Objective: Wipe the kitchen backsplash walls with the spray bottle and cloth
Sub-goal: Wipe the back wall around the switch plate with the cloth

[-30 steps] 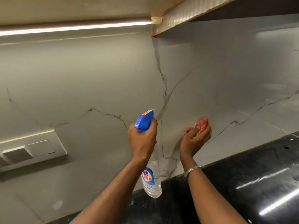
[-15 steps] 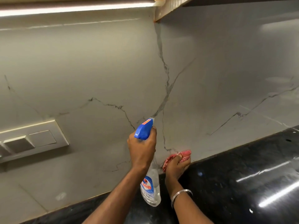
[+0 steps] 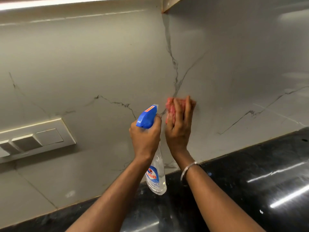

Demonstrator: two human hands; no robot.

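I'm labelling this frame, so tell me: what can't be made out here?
All in the head view:
Label on the spray bottle: the left forearm covers part of its lettering.
The cloth: motion-blurred and mostly behind the right hand; pinched or just pressed, unclear.
The switch plate: cut off by the left edge.
The light strip: cut off by the top edge.

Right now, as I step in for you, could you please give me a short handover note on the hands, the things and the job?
Left hand: grips the spray bottle by its neck, held in the air, nozzle toward the backsplash.
Right hand: flat fingers press the red cloth on the wall by the corner seam.
Done: wiping is under way at this spot; how much is already clean cannot be told.
Left: probably the other wall areas, including around the switch plate.
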